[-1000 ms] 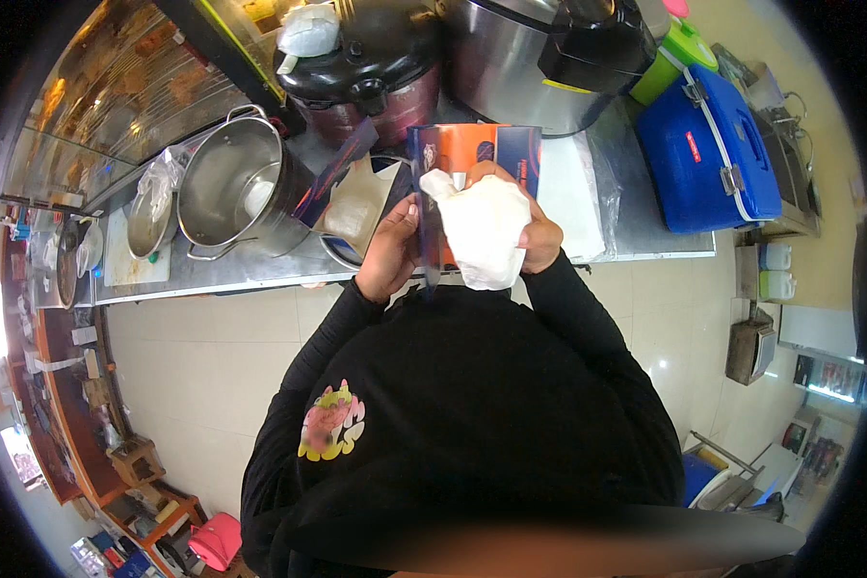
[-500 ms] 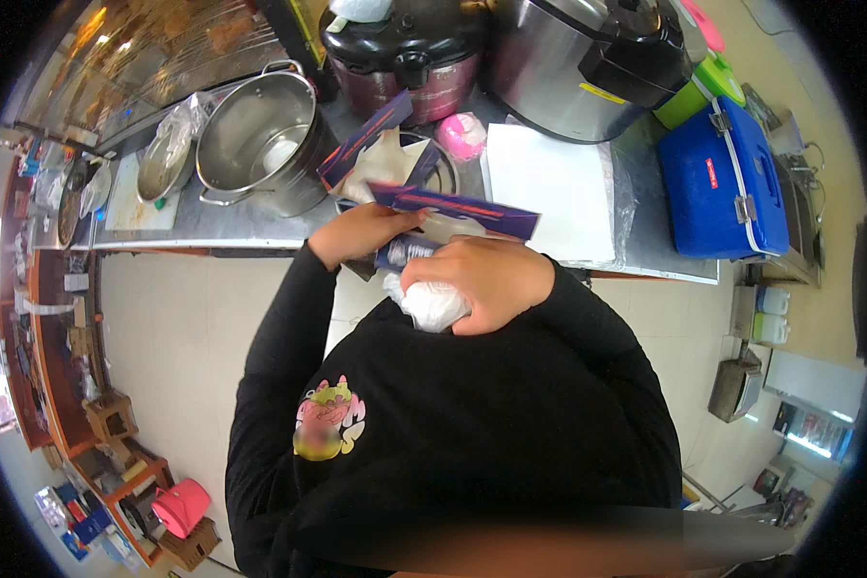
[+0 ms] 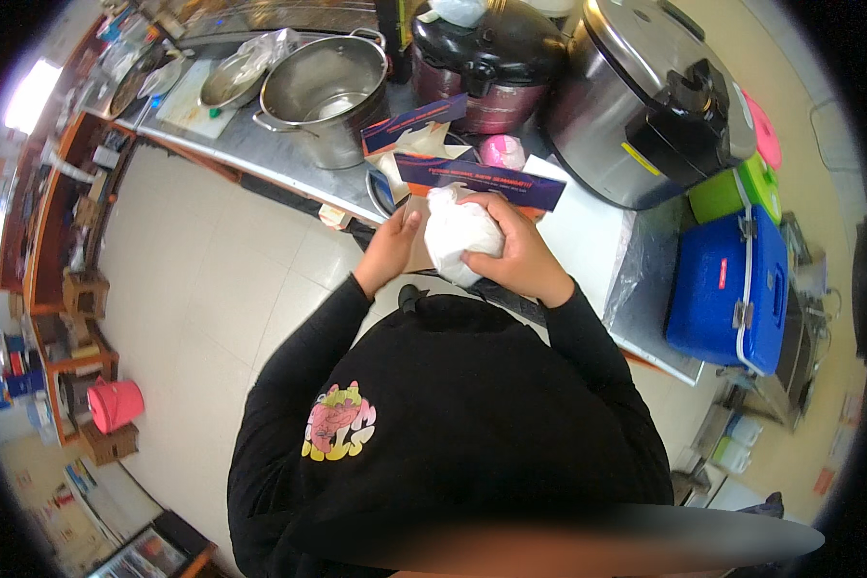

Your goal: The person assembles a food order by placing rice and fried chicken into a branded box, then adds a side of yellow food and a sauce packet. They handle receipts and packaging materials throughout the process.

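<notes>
Holding white bag (image 3: pixel 460 239) at open box (image 3: pixel 491 181): right hand (image 3: pixel 522 252), fingers curled round bag; left hand (image 3: pixel 388 252), fingers pinching box wall (worktop (image 3: pixel 650 303) just beyond). Apparently loading step; next move calls for steady box, careful lowering.

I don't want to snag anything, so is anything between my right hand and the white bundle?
Nothing visible: your right hand holds the white bundle directly. The purple box flap is beyond the bundle, not between them.

A large steel cooker (image 3: pixel 602 106) and a stockpot (image 3: pixel 342 142) show a kitchen.
</notes>
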`<state>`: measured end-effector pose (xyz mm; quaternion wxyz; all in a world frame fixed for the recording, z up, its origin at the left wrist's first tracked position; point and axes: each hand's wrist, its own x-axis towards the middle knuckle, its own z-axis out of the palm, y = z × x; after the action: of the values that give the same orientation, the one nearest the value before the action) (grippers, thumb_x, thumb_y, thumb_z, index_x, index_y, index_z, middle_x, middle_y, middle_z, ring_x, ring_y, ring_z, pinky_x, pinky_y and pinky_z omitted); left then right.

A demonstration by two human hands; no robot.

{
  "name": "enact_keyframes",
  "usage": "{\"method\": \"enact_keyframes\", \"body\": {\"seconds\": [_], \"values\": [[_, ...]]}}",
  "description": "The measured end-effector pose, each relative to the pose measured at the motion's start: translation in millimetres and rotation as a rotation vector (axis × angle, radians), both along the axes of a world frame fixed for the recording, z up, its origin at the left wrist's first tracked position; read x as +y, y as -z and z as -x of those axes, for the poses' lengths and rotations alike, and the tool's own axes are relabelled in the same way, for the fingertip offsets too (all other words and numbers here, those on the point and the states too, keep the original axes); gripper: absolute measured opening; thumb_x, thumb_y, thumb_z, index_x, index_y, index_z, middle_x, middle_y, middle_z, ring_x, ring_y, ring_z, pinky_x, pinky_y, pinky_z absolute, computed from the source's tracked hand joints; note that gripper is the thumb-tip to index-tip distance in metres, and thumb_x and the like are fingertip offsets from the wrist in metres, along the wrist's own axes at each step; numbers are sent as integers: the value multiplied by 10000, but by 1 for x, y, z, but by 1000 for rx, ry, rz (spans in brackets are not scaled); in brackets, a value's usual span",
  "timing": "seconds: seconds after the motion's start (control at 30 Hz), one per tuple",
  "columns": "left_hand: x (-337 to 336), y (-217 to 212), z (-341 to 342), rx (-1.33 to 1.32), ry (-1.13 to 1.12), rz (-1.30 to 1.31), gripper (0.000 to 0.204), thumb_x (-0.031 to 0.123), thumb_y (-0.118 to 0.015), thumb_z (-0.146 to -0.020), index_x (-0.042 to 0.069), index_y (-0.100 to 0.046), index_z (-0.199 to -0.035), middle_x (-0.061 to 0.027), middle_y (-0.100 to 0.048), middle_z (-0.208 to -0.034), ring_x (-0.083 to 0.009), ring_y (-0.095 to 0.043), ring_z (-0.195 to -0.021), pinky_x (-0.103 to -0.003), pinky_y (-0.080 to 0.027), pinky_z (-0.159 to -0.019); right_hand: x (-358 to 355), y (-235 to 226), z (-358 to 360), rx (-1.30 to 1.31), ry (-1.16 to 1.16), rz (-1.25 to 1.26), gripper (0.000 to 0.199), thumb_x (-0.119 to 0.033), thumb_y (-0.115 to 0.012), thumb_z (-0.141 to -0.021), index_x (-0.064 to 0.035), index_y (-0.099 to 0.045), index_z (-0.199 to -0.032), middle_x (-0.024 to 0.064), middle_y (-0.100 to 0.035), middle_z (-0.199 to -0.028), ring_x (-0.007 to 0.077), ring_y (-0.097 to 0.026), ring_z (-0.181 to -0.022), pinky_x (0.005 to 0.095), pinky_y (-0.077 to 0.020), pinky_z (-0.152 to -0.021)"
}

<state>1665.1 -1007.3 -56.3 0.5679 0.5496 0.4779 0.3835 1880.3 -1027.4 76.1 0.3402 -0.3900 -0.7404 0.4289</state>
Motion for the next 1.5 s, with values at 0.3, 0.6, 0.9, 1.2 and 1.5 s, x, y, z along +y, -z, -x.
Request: {"method": "enact_keyframes", "body": {"seconds": [0.3, 0.6, 0.9, 1.2, 1.5], "values": [[-107, 30, -17, -286, -488, 207, 466, 364, -389, -1057, -31, -542, -1253, -71, -619, -1109, -150, -564, -999, -293, -461, -876, 10, 43, 24, -264, -113, 87, 532, -257, -684, -724, -46, -587, -1202, 207, -647, -1121, 365, -637, -1008, 412, -489, -897], [-142, 37, 50, -352, -666, 402, 463, 330, -357, -1061, -41, -529, -1277, -132, -610, -1223, -217, -582, -1124, -334, -458, -951, -8, 25, 86, -450, -571, -85, 333, -264, -648, -857, -54, -664, -1114, 177, -678, -1033, 304, -666, -927, 370, -508, -864], [-156, 43, 240, -322, -664, 561, 594, 469, -294, -1050, -8, -457, -1366, -113, -598, -1253, -230, -593, -1131, -352, -477, -954, 181, 125, 44, -1190, 541, -101, 578, -527, -623, -814, 5, -675, -1035, 271, -665, -1009, 400, -643, -1009, 510, -496, -839], [-133, 17, 387, -823, -589, 540, 628, 516, -433, -1000, 28, -423, -1394, -117, -563, -1318, -239, -589, -1153, -388, -471, -982, 207, 176, -8, -1177, 807, -76, 234, -236, -555, -853, -79, -672, -979, 210, -685, -972, 425, -644, -946, 533, -510, -797], [-12, 1, 478, -771, -650, 399, 537, 404, -510, -986, 24, -449, -1360, -122, -592, -1271, -245, -604, -1137, -391, -483, -968, 162, -3, -29, -1183, 625, -199, 133, -68, -544, -859, -3, -636, -930, 214, -676, -907, 393, -645, -875, 437, -497, -734]]}}
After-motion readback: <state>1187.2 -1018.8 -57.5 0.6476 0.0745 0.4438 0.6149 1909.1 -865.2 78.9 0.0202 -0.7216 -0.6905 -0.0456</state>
